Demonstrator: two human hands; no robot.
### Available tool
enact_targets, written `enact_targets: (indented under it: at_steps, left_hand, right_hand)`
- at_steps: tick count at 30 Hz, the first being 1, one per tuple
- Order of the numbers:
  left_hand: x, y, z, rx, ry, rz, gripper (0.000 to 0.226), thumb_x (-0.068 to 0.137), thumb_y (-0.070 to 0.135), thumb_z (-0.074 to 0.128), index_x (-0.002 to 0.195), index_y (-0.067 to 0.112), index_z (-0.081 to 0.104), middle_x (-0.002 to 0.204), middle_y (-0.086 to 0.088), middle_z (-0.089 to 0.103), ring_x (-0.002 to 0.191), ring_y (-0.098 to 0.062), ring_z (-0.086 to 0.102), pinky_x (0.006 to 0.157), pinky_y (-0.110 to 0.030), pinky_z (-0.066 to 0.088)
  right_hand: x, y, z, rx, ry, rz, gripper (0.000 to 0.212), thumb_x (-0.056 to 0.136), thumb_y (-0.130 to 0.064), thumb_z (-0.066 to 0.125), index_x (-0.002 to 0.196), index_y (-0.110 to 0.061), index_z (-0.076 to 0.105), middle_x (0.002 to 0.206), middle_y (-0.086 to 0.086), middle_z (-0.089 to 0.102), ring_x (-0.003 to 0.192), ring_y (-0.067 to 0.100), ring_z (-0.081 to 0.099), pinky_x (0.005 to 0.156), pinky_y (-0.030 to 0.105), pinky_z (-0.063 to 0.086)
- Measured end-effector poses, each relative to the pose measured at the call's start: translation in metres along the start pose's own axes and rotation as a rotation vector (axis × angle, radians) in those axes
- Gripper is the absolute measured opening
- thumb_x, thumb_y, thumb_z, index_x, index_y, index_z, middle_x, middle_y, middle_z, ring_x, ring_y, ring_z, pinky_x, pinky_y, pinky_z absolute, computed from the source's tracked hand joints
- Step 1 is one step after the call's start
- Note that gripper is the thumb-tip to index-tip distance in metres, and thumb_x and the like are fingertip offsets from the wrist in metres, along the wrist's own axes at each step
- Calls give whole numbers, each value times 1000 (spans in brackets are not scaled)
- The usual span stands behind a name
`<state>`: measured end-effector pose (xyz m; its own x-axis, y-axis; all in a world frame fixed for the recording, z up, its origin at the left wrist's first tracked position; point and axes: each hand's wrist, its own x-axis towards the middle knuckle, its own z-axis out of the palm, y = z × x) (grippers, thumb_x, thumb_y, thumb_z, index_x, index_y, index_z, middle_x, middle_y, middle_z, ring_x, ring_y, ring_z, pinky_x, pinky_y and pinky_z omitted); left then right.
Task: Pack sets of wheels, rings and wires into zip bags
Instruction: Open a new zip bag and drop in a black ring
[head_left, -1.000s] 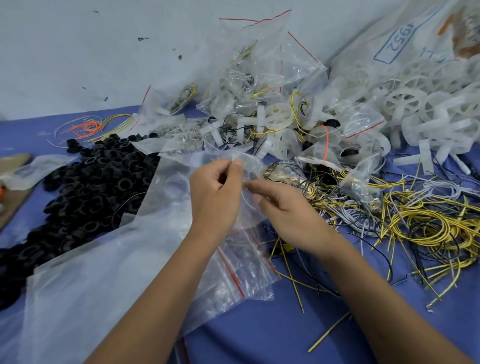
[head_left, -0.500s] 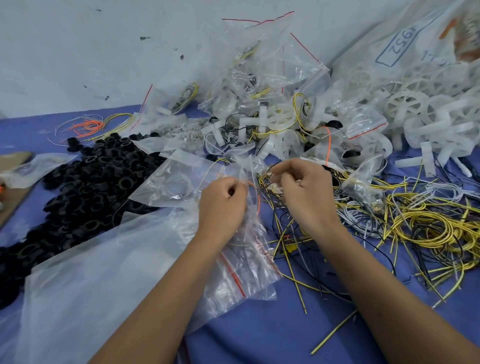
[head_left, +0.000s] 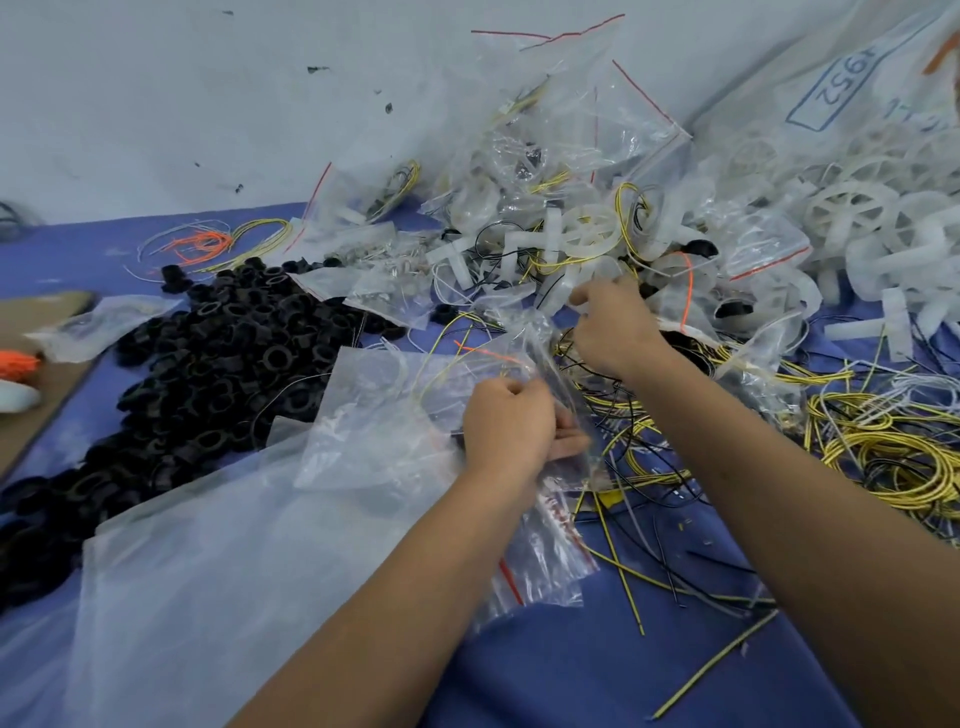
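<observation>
My left hand grips a clear zip bag at its mouth, with thin yellow and orange wires showing inside. My right hand reaches farther back, fingers curled among white wheel parts and wires at the foot of the packed-bag pile; what it pinches is hidden. Black rings lie heaped on the left. White wheels are piled at the back right. Yellow and black wires sprawl on the right.
Filled zip bags are stacked against the wall at the back. A large clear plastic sheet covers the near left of the blue table. Empty red-striped zip bags lie under my left wrist. A cardboard piece sits far left.
My right hand left the bag's mouth and moved up and back to the pile of wheels. My left hand sank slightly and kept hold of the bag.
</observation>
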<state>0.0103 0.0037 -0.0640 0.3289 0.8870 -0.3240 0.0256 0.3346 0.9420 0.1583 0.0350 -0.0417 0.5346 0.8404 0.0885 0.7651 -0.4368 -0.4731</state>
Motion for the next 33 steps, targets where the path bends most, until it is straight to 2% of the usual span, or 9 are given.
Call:
enact_targets:
  at_steps: [8,10,13,17,20,23,26,29,33]
  left_hand:
    - [2,-2,-12,309,39,362,35,92,34,51,87,1,61,73,-18,68,51,-29,70,62,-59,60]
    - [5,-3,-15,405,84,383,34,89,36,49,81,6,62,71,-17,68,62,-36,69,68,-55,59]
    - [12,-3,-25,638,223,483,29,89,30,55,65,14,51,61,-1,59,63,-25,59,63,-36,45]
    - [17,-2,-30,740,327,532,31,90,29,59,66,11,52,63,-1,58,69,-27,57,65,-38,41]
    - [16,-1,-28,741,324,532,34,93,38,58,69,14,54,67,0,60,75,-28,58,70,-39,45]
    - [15,-3,-26,769,294,533,42,91,53,59,72,17,53,69,1,59,76,-25,57,71,-40,45]
    - [14,-6,-24,849,292,548,49,85,65,63,72,20,48,70,3,58,73,-23,56,67,-37,40]
    - [15,-6,-26,928,277,562,38,84,51,67,75,19,49,74,2,59,78,-25,58,66,-36,39]
    - [14,-2,-30,884,274,530,20,84,26,62,74,10,58,72,-4,63,76,-29,60,67,-38,48]
  right_hand:
    - [-1,15,5,42,50,-90,46,88,8,54,130,-8,65,137,17,39,118,37,52,108,39,43]
    - [0,18,6,66,57,-109,47,88,12,52,130,-5,65,136,17,40,118,37,51,109,40,42]
    - [2,22,5,87,79,-131,50,87,14,53,133,-2,62,137,17,43,125,37,47,110,40,41]
    - [2,22,6,-4,-20,-245,61,85,13,48,137,-15,60,144,14,50,136,38,38,115,37,27]
    - [-1,22,5,6,6,-211,53,92,5,49,138,-18,60,141,7,56,136,35,34,112,36,26]
    - [-11,21,-1,160,159,-120,30,93,-11,64,121,-21,70,123,1,69,131,31,41,110,40,38]
    - [-26,21,-12,273,396,-70,12,86,-19,74,89,-30,71,91,-9,70,106,22,62,96,46,49]
    - [-42,24,-24,229,525,-43,18,82,-27,80,87,-30,63,84,-10,67,99,23,64,94,47,48]
    - [-62,39,-31,-109,573,-75,35,85,-29,78,115,-24,61,93,-1,71,105,30,57,89,42,39]
